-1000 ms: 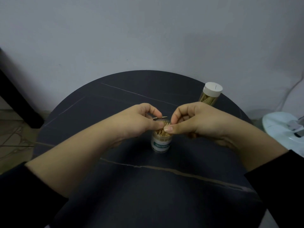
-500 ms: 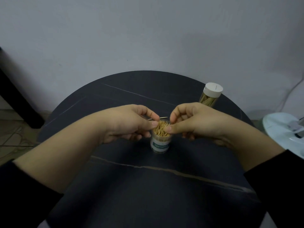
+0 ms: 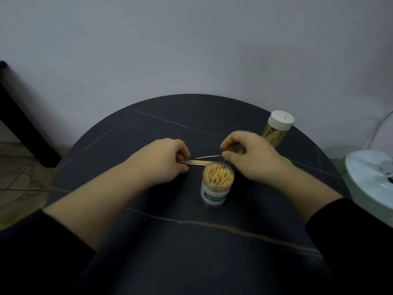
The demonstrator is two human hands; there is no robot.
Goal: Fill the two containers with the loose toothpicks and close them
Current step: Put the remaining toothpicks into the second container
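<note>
— Round dark tabletop point(image 3: 148, 241) pushed up against a grey wall point(image 3: 191, 50). Where to look for the loose toothpicks point(image 3: 198, 163)?
— Just behind the open container point(image 3: 216, 188), flat on the tabletop, long axis running left to right. Gripped at the left ends by the curled fingers point(image 3: 184, 155) of the left hand point(image 3: 165, 160).
— And the stray toothpick point(image 3: 208, 156)?
— Slightly farther back, also left to right, a touch tilted, right tip at the thumb of the right hand point(image 3: 253, 156). Thumb and forefinger parted there, pinching nothing.
— Containers?
— Open container upright at the centre, packed with sticks standing on end. Capped container point(image 3: 276, 128) upright near the far right rim, behind the right hand.
— Room to move?
— Plenty of bare tabletop toward the near and left edges; tighter on the right, with a green thing point(image 3: 287, 161) by the wrist.
— Changed from half a second back?
— Met over the container's mouth then; now drawn apart and farther back, mouth uncovered.
</note>
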